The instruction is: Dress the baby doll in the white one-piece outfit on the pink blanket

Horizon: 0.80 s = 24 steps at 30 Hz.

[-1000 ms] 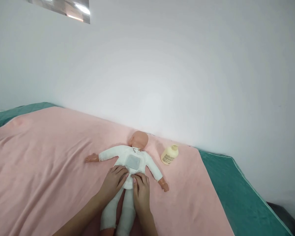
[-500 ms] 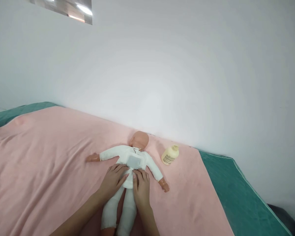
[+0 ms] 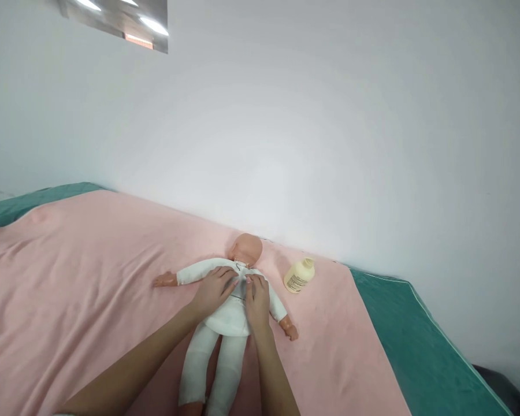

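A baby doll (image 3: 227, 316) in a white suit lies face down on the pink blanket (image 3: 91, 277), its bald head (image 3: 246, 249) toward the wall and its arms spread. My left hand (image 3: 214, 290) rests flat on the doll's upper back, fingers spread, fingertips near the neck. My right hand (image 3: 257, 300) lies flat beside it on the right side of the back. Both hands press on the doll and grip nothing. They cover the grey patch on the back.
A cream lotion bottle (image 3: 299, 275) lies on its side on the blanket, right of the doll's head. A teal mattress (image 3: 420, 358) shows beyond the blanket's right edge. The white wall stands close behind the doll.
Both hands have slid up the doll's back from the waist to the shoulders, covering the grey patch. The doll and the bottle have not moved.
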Available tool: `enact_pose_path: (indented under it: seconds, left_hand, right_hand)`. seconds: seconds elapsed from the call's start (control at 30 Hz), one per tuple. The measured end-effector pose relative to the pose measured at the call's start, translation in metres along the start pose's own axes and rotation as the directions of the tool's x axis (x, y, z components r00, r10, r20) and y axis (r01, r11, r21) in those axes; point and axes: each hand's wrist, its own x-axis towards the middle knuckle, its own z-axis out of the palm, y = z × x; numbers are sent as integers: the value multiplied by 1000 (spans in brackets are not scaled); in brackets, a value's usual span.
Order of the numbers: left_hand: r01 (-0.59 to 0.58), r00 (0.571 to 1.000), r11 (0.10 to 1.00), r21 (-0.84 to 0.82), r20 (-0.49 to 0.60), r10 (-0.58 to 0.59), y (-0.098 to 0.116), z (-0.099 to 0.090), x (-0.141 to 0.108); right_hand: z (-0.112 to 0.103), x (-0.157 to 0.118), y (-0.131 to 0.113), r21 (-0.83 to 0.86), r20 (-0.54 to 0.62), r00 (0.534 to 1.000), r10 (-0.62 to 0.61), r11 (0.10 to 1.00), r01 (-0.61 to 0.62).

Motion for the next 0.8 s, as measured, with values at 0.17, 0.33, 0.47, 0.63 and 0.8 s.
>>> enact_pose_path:
  seconds: [0.17,0.33,0.47,0.63,0.8]
  left_hand:
    - [22,998,999,35,53,-24,-3,13,8]
    - [29,998,998,53,60,-33,-7,18,3]
    - [30,999,998,63,40,-32,-7,18,3]
    - [15,999,998,61,30,-17,-11,20,5]
    - [18,998,998,58,57,-21,-14,21,7]
  right_hand:
    - [17,5,5,-53,6,1000,11,999,-11]
    - [22,1,8,-89,17,1000,12,996,-11]
    - [22,1,9,-86,9,1000,-13,996,14]
    - [24,2,12,-74,10,999,-41,996,42]
    - [25,3,13,-83,43,998,-37,996,41]
